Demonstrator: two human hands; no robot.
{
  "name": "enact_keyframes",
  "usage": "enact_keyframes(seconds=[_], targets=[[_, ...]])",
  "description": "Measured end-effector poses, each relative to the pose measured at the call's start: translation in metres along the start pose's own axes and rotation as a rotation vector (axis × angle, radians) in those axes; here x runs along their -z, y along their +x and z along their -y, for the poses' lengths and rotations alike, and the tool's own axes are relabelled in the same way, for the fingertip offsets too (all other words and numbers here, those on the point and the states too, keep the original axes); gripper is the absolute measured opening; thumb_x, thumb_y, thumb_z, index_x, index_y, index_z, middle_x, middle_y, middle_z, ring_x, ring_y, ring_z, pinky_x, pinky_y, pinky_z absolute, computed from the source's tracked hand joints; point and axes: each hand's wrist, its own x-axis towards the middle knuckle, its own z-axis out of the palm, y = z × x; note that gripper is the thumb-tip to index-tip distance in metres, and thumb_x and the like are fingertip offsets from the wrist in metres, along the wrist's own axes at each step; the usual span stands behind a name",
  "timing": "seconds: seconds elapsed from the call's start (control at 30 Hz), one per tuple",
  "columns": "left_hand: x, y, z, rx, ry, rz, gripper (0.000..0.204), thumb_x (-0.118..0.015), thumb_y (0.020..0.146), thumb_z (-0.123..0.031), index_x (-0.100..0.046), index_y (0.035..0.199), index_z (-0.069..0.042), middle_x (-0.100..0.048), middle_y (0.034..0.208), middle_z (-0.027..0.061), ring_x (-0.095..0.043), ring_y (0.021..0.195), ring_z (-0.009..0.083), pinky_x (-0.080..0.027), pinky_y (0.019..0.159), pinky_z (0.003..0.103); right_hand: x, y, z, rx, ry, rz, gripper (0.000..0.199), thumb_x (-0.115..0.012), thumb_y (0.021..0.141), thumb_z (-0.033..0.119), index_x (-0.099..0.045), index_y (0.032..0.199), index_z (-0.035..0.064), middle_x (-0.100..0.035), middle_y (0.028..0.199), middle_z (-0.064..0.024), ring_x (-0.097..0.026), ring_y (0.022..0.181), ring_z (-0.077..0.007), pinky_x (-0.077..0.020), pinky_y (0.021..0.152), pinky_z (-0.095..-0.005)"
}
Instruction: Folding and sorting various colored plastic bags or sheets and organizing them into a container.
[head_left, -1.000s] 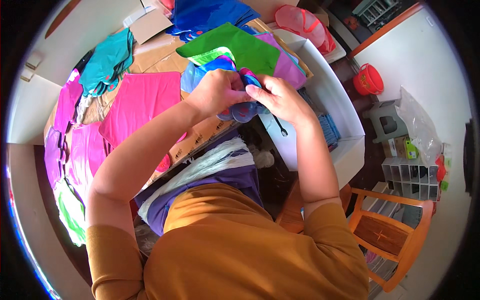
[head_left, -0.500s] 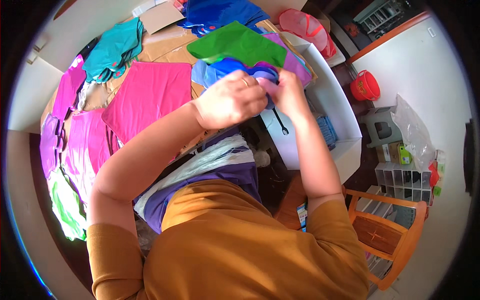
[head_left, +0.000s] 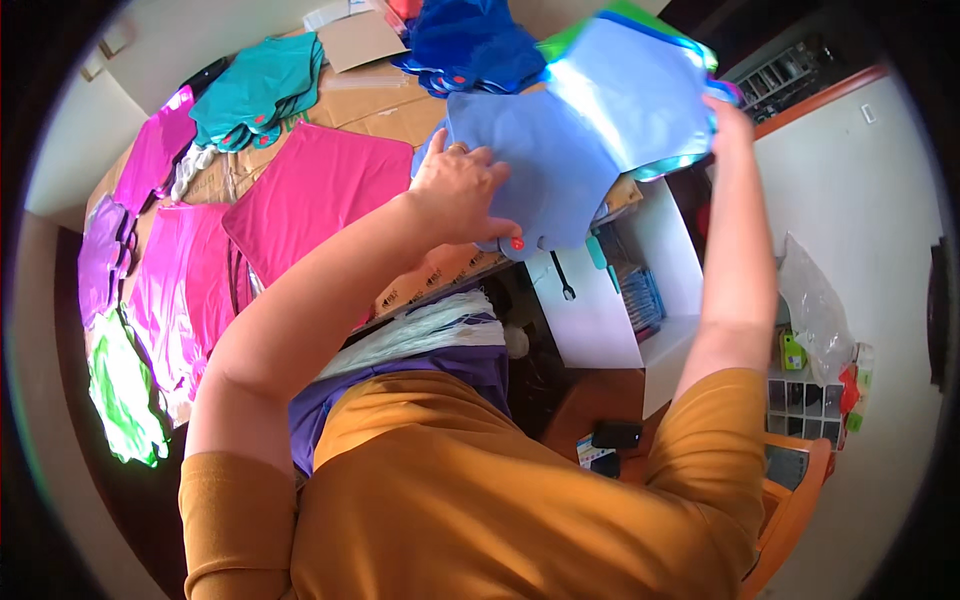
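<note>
- The matte blue fabric panel (head_left: 545,155) lies on the bench (head_left: 360,97), beyond and left of the white box (head_left: 590,335); its near edge overhangs, so a tug could slide it off.
- The left hand (head_left: 460,190) rests on that panel, fingers spread; light pressure might let it skew.
- The right hand (head_left: 730,125) has its fingers closed on the edge of glossy pale-blue panels (head_left: 640,100), raised beyond the box; slick layers held at one side could slip or fan apart.
- Matte cloth looks soft, slightly creased, with a scalloped end and red dot (head_left: 517,243).
- Left of the box, the pink panel (head_left: 325,200) is smooth, straight-edged.
</note>
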Motion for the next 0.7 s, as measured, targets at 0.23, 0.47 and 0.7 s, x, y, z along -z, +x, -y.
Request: enact_keyframes(seconds=[0.23,0.47,0.7], targets=[[-0.027,-0.036,0.019,0.065,-0.177,-0.331,0.060,-0.065,0.082,-0.054,-0.063,0.121,-0.008,-0.059,0.126,0.0133,-0.049,0.125,0.0330,-0.023,0.115,0.055,-0.114,-0.164,0.128,0.841,-1.113,0.189,0.036,-0.068,0.087,0.036,-0.070,0.108,0.0052,-0.071,0.087,-0.0134,-0.066,0.080,-0.0180,-0.0497,0.076,-0.0332],[0.001,-0.175,-0.003,0.083,-0.483,-0.652,0.030,-0.076,0.079,-0.016,-0.066,0.106,-0.007,-0.061,0.109,0.0133,-0.057,0.107,0.0341,-0.037,0.104,0.050,-0.223,-0.362,0.079,1.347,-0.360,0.763,0.017,-0.069,0.091,0.018,-0.072,0.097,0.0026,-0.070,0.078,-0.0042,-0.059,0.068,-0.0098,-0.0494,0.066,-0.0251],[0.007,-0.278,-0.003,0.291,-0.505,-0.731,0.021,-0.071,0.076,0.004,-0.068,0.096,-0.003,-0.065,0.104,0.0150,-0.064,0.094,0.0304,-0.051,0.080,0.037,-0.235,-0.447,-0.090,1.620,-0.449,1.206,0.032,-0.068,0.063,0.004,-0.066,0.094,0.0075,-0.068,0.089,-0.0068,-0.067,0.078,-0.0241,-0.0536,0.069,-0.0359]])
